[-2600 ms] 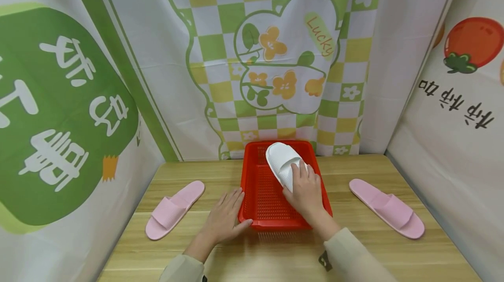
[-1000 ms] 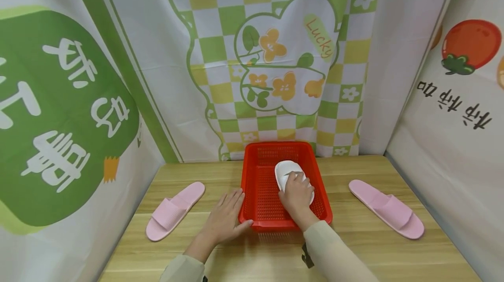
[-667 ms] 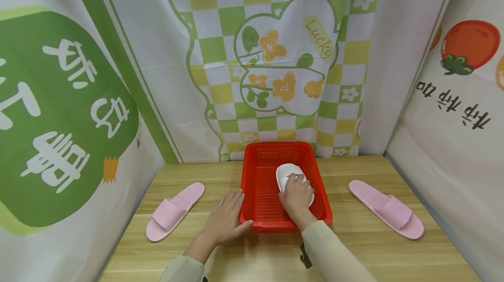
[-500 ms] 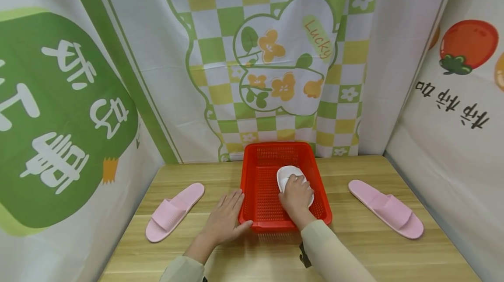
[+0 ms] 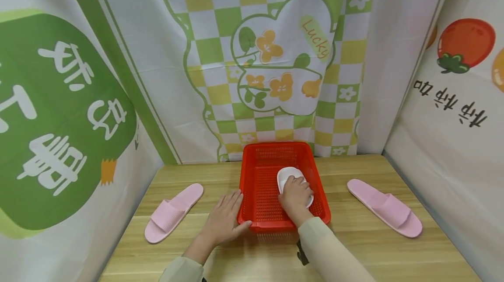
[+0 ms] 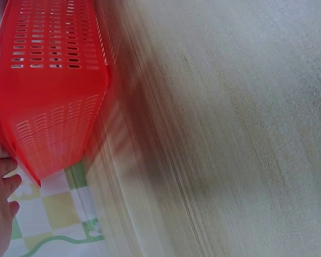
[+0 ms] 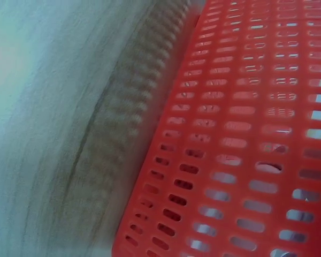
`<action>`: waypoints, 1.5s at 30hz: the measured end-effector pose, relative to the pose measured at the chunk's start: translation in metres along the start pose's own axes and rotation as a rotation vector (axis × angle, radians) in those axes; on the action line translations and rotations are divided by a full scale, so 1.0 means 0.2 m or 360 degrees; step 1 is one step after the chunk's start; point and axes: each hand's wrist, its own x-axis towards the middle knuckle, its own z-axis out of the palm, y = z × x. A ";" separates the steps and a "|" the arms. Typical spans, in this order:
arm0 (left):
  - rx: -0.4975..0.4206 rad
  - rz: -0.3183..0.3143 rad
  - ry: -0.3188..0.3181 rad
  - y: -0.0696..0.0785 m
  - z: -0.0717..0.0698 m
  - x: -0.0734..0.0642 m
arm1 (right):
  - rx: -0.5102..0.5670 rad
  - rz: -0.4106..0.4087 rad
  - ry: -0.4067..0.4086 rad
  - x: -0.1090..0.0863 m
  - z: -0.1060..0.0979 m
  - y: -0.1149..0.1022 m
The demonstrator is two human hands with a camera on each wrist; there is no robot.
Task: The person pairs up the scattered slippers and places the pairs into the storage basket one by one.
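Observation:
In the head view a red plastic basket point(image 5: 263, 194) stands on the wooden table against the back curtain. Inside its right half is a white slipper point(image 5: 287, 173), toe toward the curtain. My right hand point(image 5: 296, 196) grips that slipper across its strap and hides much of it. At the basket's left rim rests my left hand point(image 5: 223, 220), its fingers fairly straight and thumb at the near corner. The left wrist view catches fingertips of the left hand point(image 6: 2, 198) along the rim. Only the perforated wall of the basket point(image 7: 246, 134) fills the right wrist view; the right hand is hidden there.
One pink slipper point(image 5: 173, 213) lies on the table left of the basket, another pink slipper point(image 5: 386, 208) to the right. Printed curtains point(image 5: 220, 19) close off the back and both sides. The bare wooden table point(image 5: 252, 258) extends in front of the basket.
The white slipper, earlier held tilted over the basket's right side, has come down inside it with my right hand. Lately it has lowered only slightly. My left hand stays at the rim.

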 end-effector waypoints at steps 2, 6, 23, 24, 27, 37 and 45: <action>0.0006 0.0006 0.0005 0.00 0.00 0.00 | -0.0005 0.0010 -0.0043 0.00 -0.01 -0.01; 0.0006 -0.0009 -0.0024 0.00 -0.01 0.00 | -0.0014 0.0014 -0.0097 -0.01 -0.02 -0.02; 0.0013 -0.0022 -0.0058 0.00 -0.01 0.00 | -0.0019 0.0043 -0.0168 0.00 0.01 -0.03; 0.0006 -0.0022 -0.0058 0.00 -0.01 0.00 | -0.0022 0.0045 -0.0183 0.00 0.01 -0.03; 0.0010 -0.0021 -0.0050 0.00 -0.01 0.00 | -0.0020 0.0043 -0.0229 0.00 0.01 -0.03; -0.0002 -0.0019 -0.0043 0.00 -0.01 0.00 | 0.0053 0.0062 -0.0289 -0.01 0.03 -0.03; 0.0002 -0.0040 -0.0078 0.01 -0.02 0.00 | 0.0076 0.0065 -0.0290 -0.02 0.03 -0.02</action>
